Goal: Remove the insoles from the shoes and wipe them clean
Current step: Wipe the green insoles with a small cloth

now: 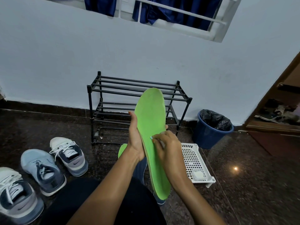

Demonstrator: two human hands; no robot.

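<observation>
Green insole [151, 125]: being held up at centre, in front of the person's chest, toe end pointing up and heel end down by the lap. Green face turned to the camera, tan edge showing along its left side.

Left hand [135, 140]: gripping the insole at mid-length from the left, palm against the edge, fingers wrapping round the back. One fingertip is showing past the right edge.

Right hand [168, 145]: fingers curling and pinching a small white wipe [162, 143], pressing it onto the green face just beside the left hand. Most of the wipe is hiding under the fingers.

Second green insole [122, 150]: lying on the floor [243, 176] behind the left wrist, only partly showing.

A blue shoe [140, 168] is lying low behind the held insole, mostly covered. Three more shoes are sitting to the left on the dark stone floor: white-and-navy shoe [69, 155], light blue shoe [43, 171], near white shoe [17, 194].

White perforated tray [191, 157]: lying on the floor just right of the right hand, small white block [198, 175] in it.

Black shoe rack [113, 82]: standing against the wall, behind the insole. Blue bin [206, 137] with a black liner standing to its right.
</observation>
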